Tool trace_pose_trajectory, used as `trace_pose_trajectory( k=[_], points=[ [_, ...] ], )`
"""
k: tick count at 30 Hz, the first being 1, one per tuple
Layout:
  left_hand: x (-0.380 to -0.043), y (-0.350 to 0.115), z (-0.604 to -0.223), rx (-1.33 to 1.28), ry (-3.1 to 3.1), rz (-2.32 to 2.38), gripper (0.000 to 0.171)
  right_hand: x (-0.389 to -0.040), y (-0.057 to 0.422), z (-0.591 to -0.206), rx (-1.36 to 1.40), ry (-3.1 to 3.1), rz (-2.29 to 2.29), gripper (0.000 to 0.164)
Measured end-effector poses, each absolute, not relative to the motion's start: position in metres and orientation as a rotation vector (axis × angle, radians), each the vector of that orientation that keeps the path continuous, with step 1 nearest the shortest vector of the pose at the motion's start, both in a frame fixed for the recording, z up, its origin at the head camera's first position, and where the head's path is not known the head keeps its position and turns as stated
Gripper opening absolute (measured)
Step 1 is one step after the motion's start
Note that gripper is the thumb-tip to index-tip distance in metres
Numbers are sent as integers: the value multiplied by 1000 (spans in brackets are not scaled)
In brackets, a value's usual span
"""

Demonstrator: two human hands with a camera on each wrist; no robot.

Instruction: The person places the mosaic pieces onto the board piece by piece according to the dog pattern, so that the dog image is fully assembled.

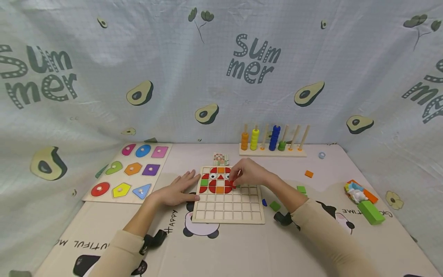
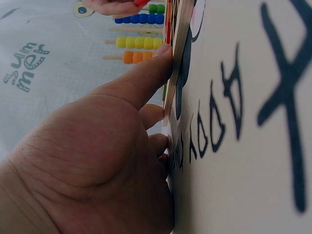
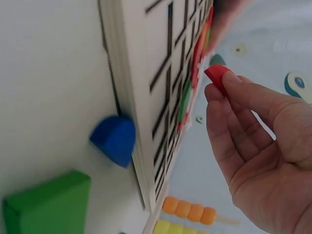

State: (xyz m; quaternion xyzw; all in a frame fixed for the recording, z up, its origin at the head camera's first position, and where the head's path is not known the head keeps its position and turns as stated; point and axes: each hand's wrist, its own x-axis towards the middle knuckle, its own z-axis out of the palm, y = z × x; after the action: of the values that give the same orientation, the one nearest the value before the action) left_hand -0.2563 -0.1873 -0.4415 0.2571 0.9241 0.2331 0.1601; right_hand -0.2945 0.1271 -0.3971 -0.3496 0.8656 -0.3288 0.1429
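A wooden grid board point(image 1: 228, 216) lies on the table, its upper left cells filled with red, green, orange and eye-patterned pieces. My right hand point(image 1: 247, 172) is over the board's upper right part. Between its thumb and forefinger it pinches a red quarter-round piece point(image 3: 217, 77), held just off the board in the right wrist view. My left hand point(image 1: 175, 191) lies flat with spread fingers at the board's left edge, its thumb touching the frame. Behind the board sits a small pattern card point(image 1: 220, 159).
Right of the board are a blue piece point(image 1: 264, 202), green squares point(image 1: 275, 206) and an orange piece point(image 1: 309, 174). A bead rack point(image 1: 273, 152) stands behind. A shape puzzle point(image 1: 129, 173) lies at left. A green block point(image 1: 371, 212) and a small toy figure point(image 1: 356, 192) lie far right.
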Motion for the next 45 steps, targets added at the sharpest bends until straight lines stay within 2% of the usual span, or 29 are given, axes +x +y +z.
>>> trace_pose_trajectory(
  k=[37,45],
  points=[
    [-257,-186,-440,726,2633,667,87,-281,130,-406,-1088,2660,-461,17],
    [-256,-186,-440,719,2632,678,87,-278,152,-397,-1108,2648,-603,20]
  ],
)
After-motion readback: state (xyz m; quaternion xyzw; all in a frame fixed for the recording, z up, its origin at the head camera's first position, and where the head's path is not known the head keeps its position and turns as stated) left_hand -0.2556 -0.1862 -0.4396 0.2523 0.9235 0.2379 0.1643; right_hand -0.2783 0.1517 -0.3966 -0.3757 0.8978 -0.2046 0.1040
